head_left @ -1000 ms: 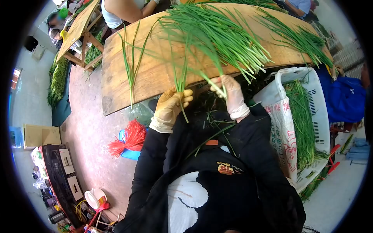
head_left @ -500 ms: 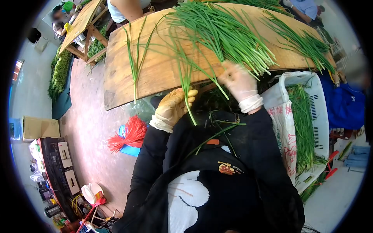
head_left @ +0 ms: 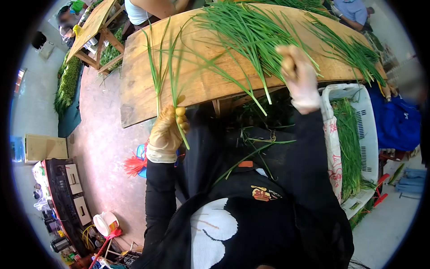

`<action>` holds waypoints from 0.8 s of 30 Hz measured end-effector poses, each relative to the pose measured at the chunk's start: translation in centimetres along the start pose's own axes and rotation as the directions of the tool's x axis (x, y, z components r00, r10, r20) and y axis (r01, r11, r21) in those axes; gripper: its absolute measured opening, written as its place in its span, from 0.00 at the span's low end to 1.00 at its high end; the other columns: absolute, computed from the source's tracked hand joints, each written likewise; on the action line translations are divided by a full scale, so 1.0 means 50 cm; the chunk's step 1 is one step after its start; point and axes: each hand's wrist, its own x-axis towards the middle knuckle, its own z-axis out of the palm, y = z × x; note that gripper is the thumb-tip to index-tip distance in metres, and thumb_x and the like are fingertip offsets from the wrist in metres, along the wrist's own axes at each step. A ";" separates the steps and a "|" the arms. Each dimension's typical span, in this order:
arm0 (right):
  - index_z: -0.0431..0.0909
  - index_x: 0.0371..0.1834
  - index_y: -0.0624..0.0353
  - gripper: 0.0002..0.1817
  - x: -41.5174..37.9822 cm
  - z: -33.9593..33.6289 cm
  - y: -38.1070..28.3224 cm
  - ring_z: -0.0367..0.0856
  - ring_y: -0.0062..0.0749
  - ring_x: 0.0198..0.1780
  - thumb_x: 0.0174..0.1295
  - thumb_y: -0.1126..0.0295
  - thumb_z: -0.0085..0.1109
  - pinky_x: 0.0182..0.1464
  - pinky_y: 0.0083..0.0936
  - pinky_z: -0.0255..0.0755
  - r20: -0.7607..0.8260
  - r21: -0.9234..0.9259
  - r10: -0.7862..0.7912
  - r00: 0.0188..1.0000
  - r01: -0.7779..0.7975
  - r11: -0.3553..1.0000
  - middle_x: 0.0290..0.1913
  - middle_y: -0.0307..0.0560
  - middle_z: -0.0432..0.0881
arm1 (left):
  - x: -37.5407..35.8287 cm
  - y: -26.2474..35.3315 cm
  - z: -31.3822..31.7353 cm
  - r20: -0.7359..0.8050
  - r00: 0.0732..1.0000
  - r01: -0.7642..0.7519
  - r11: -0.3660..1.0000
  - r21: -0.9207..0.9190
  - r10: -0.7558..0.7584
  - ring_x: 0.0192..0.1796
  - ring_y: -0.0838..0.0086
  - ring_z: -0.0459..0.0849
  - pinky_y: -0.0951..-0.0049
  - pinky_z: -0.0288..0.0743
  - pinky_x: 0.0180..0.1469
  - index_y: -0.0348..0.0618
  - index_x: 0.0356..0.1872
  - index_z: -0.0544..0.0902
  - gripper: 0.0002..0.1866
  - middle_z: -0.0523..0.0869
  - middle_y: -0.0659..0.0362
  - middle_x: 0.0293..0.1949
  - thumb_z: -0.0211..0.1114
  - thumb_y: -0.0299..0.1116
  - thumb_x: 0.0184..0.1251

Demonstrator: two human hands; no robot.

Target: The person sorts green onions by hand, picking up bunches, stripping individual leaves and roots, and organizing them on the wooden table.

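Note:
At the left of the wooden table's front edge, my left hand [head_left: 165, 134], in a yellowish glove, is closed around green stalks [head_left: 175, 83], their pale ends pointing down toward me. Beside them, other stalks [head_left: 156, 74] lie on the table [head_left: 134, 89]. My right hand [head_left: 298, 76], gloved and blurred, is raised at the near edge of a large pile of green stalks [head_left: 251, 33]. Its fingers are curled, and whether anything is between them is too blurred to tell. Between my hands, a few loose stalks [head_left: 251, 96] reach over the table edge.
A white crate [head_left: 369, 134] of green stalks stands at the right. Another bunch [head_left: 354, 49] lies at the table's right. Red strips [head_left: 134, 166] are on the floor at left. Scraps [head_left: 251, 154] rest on my lap. Other people [head_left: 145, 11] are at the far side.
My left hand has moved left with the stalks, close to those lying at the table's left. My right hand has moved right and up, beside the large pile.

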 end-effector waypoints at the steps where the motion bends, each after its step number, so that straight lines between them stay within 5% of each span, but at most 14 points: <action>1: 0.77 0.31 0.62 0.17 -0.036 -0.016 -0.023 0.55 0.11 0.14 0.63 0.61 0.43 0.15 0.11 0.47 0.067 -0.064 0.063 0.996 -0.059 0.996 0.15 0.31 0.66 | 0.007 -0.004 -0.005 0.002 1.000 0.004 1.000 -0.008 -0.004 0.27 0.81 0.72 0.82 0.67 0.28 0.39 0.52 0.69 0.20 0.77 0.62 0.31 0.54 0.38 0.62; 2: 0.76 0.35 0.63 0.17 -0.074 -0.027 -0.029 0.60 0.12 0.14 0.64 0.60 0.41 0.15 0.11 0.51 0.140 -0.150 0.184 0.973 -0.163 0.975 0.18 0.33 0.71 | 0.015 -0.010 -0.010 -0.019 0.998 0.062 0.996 -0.070 -0.063 0.27 0.82 0.70 0.84 0.66 0.28 0.37 0.55 0.65 0.21 0.76 0.62 0.31 0.53 0.38 0.63; 3: 0.75 0.38 0.63 0.15 -0.097 -0.034 -0.042 0.66 0.16 0.18 0.62 0.61 0.44 0.21 0.12 0.59 0.286 -0.276 0.523 0.803 -0.454 0.847 0.21 0.38 0.75 | 0.025 -0.020 -0.016 -0.034 0.992 0.119 0.984 -0.131 -0.125 0.27 0.82 0.69 0.86 0.66 0.28 0.35 0.57 0.62 0.23 0.76 0.62 0.32 0.51 0.37 0.64; 4: 0.74 0.41 0.62 0.15 -0.121 -0.042 -0.055 0.73 0.20 0.23 0.61 0.62 0.47 0.27 0.13 0.67 0.385 -0.500 0.776 0.500 -0.593 0.631 0.25 0.42 0.79 | 0.041 -0.041 -0.040 -0.031 0.979 0.192 0.964 -0.182 -0.201 0.25 0.84 0.68 0.88 0.62 0.24 0.37 0.56 0.64 0.24 0.76 0.62 0.33 0.51 0.43 0.64; 5: 0.73 0.46 0.61 0.16 -0.151 -0.085 -0.018 0.74 0.19 0.26 0.58 0.64 0.51 0.30 0.12 0.68 0.475 -0.653 0.785 0.399 -0.439 0.618 0.26 0.40 0.79 | 0.050 -0.054 -0.029 -0.093 0.957 0.263 0.956 -0.134 -0.276 0.24 0.86 0.66 0.89 0.59 0.21 0.39 0.54 0.66 0.25 0.76 0.65 0.31 0.51 0.47 0.63; 7: 0.74 0.42 0.64 0.21 -0.172 -0.150 0.026 0.71 0.19 0.21 0.57 0.55 0.53 0.27 0.17 0.68 0.173 -0.773 0.744 0.645 -0.379 0.508 0.22 0.39 0.78 | 0.065 -0.093 -0.026 0.073 0.926 0.377 0.914 -0.152 -0.370 0.23 0.87 0.65 0.89 0.58 0.21 0.40 0.53 0.67 0.25 0.74 0.67 0.28 0.52 0.48 0.62; 9: 0.75 0.38 0.65 0.23 -0.143 -0.154 0.020 0.71 0.19 0.22 0.57 0.52 0.52 0.29 0.18 0.68 -0.092 -0.749 0.678 0.729 -0.500 0.436 0.21 0.40 0.78 | 0.086 -0.132 -0.021 0.115 0.906 0.414 0.910 -0.040 -0.407 0.26 0.87 0.67 0.88 0.60 0.24 0.41 0.53 0.68 0.24 0.75 0.67 0.30 0.54 0.46 0.61; 11: 0.74 0.31 0.63 0.24 -0.119 -0.126 0.049 0.71 0.19 0.22 0.58 0.49 0.48 0.26 0.19 0.67 -0.155 -0.632 0.601 0.784 -0.546 0.549 0.21 0.40 0.77 | 0.110 -0.176 0.003 0.000 0.923 0.384 0.919 0.090 -0.386 0.30 0.84 0.70 0.85 0.63 0.29 0.41 0.54 0.67 0.23 0.77 0.65 0.39 0.55 0.43 0.62; 15: 0.74 0.30 0.62 0.17 -0.111 -0.052 0.141 0.71 0.20 0.21 0.61 0.58 0.47 0.25 0.18 0.66 0.063 -0.578 0.552 0.831 -0.420 0.700 0.21 0.40 0.78 | 0.169 -0.243 0.025 -0.079 0.904 0.428 0.891 0.154 -0.420 0.41 0.77 0.73 0.78 0.65 0.40 0.43 0.52 0.69 0.21 0.76 0.60 0.49 0.56 0.42 0.61; 17: 0.74 0.30 0.62 0.14 -0.140 0.004 0.138 0.72 0.20 0.20 0.62 0.62 0.46 0.23 0.18 0.66 0.053 -0.523 0.491 0.869 -0.395 0.755 0.22 0.41 0.78 | 0.181 -0.255 0.020 -0.085 0.941 0.338 0.931 0.138 -0.329 0.46 0.72 0.73 0.72 0.67 0.46 0.41 0.51 0.70 0.20 0.75 0.58 0.49 0.55 0.42 0.62; 19: 0.74 0.29 0.60 0.16 -0.162 0.030 0.111 0.68 0.14 0.17 0.64 0.59 0.43 0.20 0.12 0.61 0.178 -0.527 0.519 0.836 -0.365 0.768 0.21 0.38 0.77 | 0.176 -0.254 0.009 0.124 0.933 0.336 0.941 0.030 -0.337 0.50 0.68 0.72 0.66 0.66 0.52 0.39 0.50 0.70 0.20 0.75 0.57 0.50 0.54 0.41 0.62; 21: 0.74 0.26 0.61 0.19 -0.181 0.029 0.121 0.66 0.13 0.17 0.64 0.57 0.41 0.18 0.11 0.58 0.273 -0.209 0.592 0.759 -0.554 0.806 0.20 0.38 0.76 | 0.158 -0.244 0.031 0.057 0.952 0.303 0.952 -0.040 -0.301 0.48 0.68 0.71 0.63 0.65 0.52 0.39 0.48 0.72 0.17 0.75 0.53 0.49 0.56 0.37 0.61; 24: 0.74 0.26 0.60 0.22 -0.206 0.018 0.120 0.63 0.12 0.15 0.64 0.53 0.39 0.18 0.10 0.56 0.335 -0.089 0.611 0.717 -0.622 0.778 0.20 0.39 0.76 | 0.131 -0.224 0.032 0.150 0.947 0.285 0.959 0.006 -0.283 0.40 0.73 0.74 0.71 0.70 0.43 0.38 0.54 0.67 0.22 0.77 0.57 0.44 0.54 0.40 0.62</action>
